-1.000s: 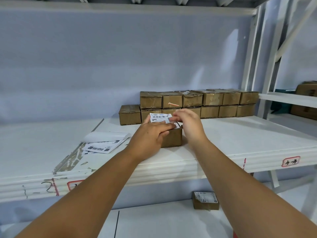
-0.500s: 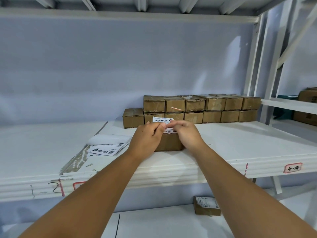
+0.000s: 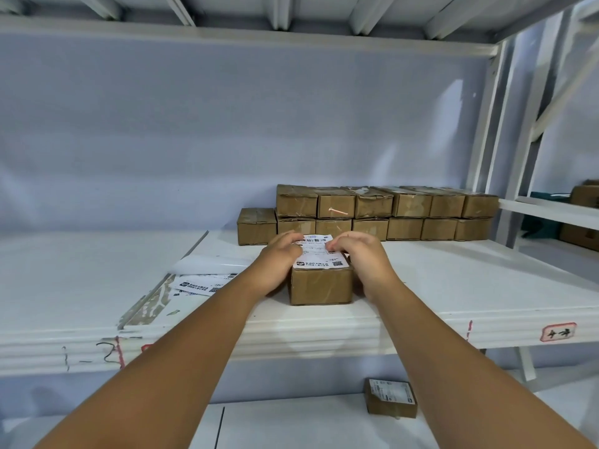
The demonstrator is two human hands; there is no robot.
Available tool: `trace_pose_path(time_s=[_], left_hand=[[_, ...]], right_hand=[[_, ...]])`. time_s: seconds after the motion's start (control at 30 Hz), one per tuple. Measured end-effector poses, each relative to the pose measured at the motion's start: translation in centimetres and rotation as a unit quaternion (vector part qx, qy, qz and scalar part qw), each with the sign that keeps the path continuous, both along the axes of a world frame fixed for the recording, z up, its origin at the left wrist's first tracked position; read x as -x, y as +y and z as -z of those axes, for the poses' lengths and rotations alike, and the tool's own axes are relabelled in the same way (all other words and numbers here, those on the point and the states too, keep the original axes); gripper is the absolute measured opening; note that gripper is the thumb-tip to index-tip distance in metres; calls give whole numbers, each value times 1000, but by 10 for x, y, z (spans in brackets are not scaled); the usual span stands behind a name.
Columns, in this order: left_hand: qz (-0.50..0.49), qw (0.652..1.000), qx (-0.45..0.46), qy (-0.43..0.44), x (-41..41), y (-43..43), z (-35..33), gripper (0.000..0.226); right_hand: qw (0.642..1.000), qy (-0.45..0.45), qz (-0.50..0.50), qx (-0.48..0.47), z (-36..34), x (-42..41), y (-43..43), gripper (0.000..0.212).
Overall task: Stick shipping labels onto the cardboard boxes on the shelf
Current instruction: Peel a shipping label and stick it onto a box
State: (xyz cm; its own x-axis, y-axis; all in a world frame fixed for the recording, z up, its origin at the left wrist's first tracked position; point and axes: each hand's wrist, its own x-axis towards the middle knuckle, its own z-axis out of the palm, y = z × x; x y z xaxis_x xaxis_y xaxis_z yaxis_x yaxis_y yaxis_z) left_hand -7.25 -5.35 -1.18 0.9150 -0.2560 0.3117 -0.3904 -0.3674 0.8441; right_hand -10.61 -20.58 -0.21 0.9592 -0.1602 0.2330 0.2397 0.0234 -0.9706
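A small cardboard box (image 3: pixel 321 288) stands near the front of the white shelf (image 3: pixel 324 325). A white shipping label (image 3: pixel 319 256) with a barcode lies across its top, its near edge at the box's front rim. My left hand (image 3: pixel 280 262) holds the label's left side with curled fingers. My right hand (image 3: pixel 359 259) holds its right side the same way. Both hands flank the box. Behind them, several plain cardboard boxes (image 3: pixel 389 210) are stacked in two rows against the wall.
Loose label sheets (image 3: pixel 202 285) and a curled backing paper (image 3: pixel 210 264) lie left of the box. A labelled box (image 3: pixel 390 398) sits on the lower shelf. The shelf's right upright (image 3: pixel 489 131) and a neighbouring rack with more boxes (image 3: pixel 580 215) are to the right.
The label has come down from above the box onto its top. My two hands have drawn apart to the label's sides, so its printed face shows between them.
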Motion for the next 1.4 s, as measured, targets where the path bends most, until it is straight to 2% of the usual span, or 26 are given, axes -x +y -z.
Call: trace_pose_path(time_s=[0.13, 0.17, 0.23, 0.33, 0.4, 0.43, 0.47, 0.5, 0.57, 0.6, 0.67, 0.73, 0.83, 0.93, 1.13, 1.2, 1.27, 1.4], left_hand=[[-12, 999, -10, 33, -4, 2, 2, 50], [-27, 999, -3, 22, -4, 2, 3, 49], [-102, 992, -14, -78, 2, 1, 3, 41], [-204, 942, -60, -260, 14, 9, -4, 28], [-281, 873, -144, -371, 13, 25, -7, 28], [-327, 840, -191, -389, 11, 35, -9, 31], [-370, 829, -232, -348, 11, 45, -11, 38], [-401, 837, -262, -263, 13, 54, -13, 48], [-410, 866, -273, -84, 16, 69, -15, 67], [-406, 872, -273, -31, 16, 74, -15, 74], [-397, 881, -257, 9, 16, 83, -15, 81], [-381, 898, -221, 13, 17, 88, -13, 81], [-338, 926, -168, 0, 15, 92, -4, 73], [-296, 950, -95, -39, 12, 93, 6, 69], [-282, 934, 16, -220, 23, 81, -9, 49], [-282, 919, 6, -275, 30, 72, -14, 47], [-272, 908, -20, -319, 37, 60, -18, 44], [-209, 918, -87, -327, 53, 30, -24, 56]], right_hand=[[1000, 4, -25, -5, 3, -4, 1, 25], [999, 6, -36, -12, 4, -4, 1, 28], [999, 12, -44, -25, 4, -5, 1, 30], [999, 21, -41, -23, 3, -5, 1, 32], [999, 21, -38, -16, 2, -5, 0, 31], [999, 22, -40, -12, 2, -5, 0, 27], [999, 24, -46, -9, 2, -4, 0, 21], [998, 28, -56, -5, 2, -2, 1, 15], [997, 31, -74, 5, 3, -1, 1, 22], [996, 31, -77, 18, 4, -2, 1, 25], [995, 27, -75, 59, 4, -2, 1, 27], [995, 25, -63, 69, 4, -2, 2, 33], [998, 21, -40, 54, 4, -3, 1, 41], [998, 18, -32, 47, 2, -3, 3, 41], [999, 34, -30, 4, 1, 0, 3, 13], [999, 26, -23, -19, 1, 2, 4, 5], [999, -1, 7, -37, 1, 0, 4, 9], [977, -96, 178, 67, 3, -3, 0, 31]])
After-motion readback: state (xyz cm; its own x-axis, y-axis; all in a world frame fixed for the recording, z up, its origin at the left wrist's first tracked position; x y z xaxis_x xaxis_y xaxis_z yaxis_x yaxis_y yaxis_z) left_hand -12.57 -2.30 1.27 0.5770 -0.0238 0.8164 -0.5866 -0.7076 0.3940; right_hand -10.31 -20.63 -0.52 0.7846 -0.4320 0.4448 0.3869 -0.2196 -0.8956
